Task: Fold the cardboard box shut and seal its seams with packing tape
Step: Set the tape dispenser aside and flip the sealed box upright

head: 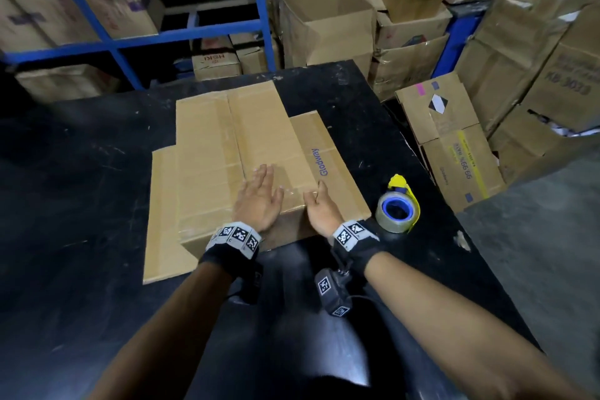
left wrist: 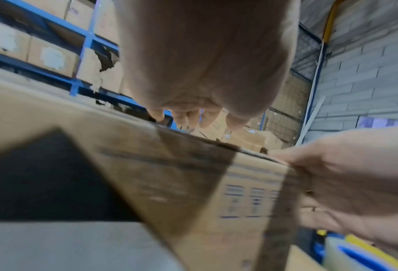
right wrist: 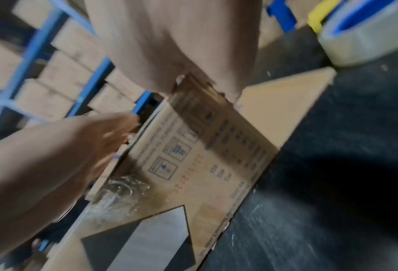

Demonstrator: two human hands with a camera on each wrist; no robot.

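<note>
The brown cardboard box (head: 211,156) lies on the black table (head: 81,188) with its top flaps folded down; loose flaps stick out flat to its left and right. My left hand (head: 261,191) presses flat on the top near the front edge, fingers straight (left wrist: 186,119). My right hand (head: 316,201) grips the front top edge beside it, one digit on top and the others on the near side (left wrist: 355,174). Wrinkled clear tape (right wrist: 119,192) sticks to the near side of the box (right wrist: 205,155). The packing tape roll (head: 396,209), in a yellow holder, stands right of the box.
Blue shelving (head: 156,36) loaded with cartons stands behind the table. An open carton (head: 324,19) and stacked boxes (head: 454,140) crowd the floor at the back and right. The table's right edge runs just past the tape roll.
</note>
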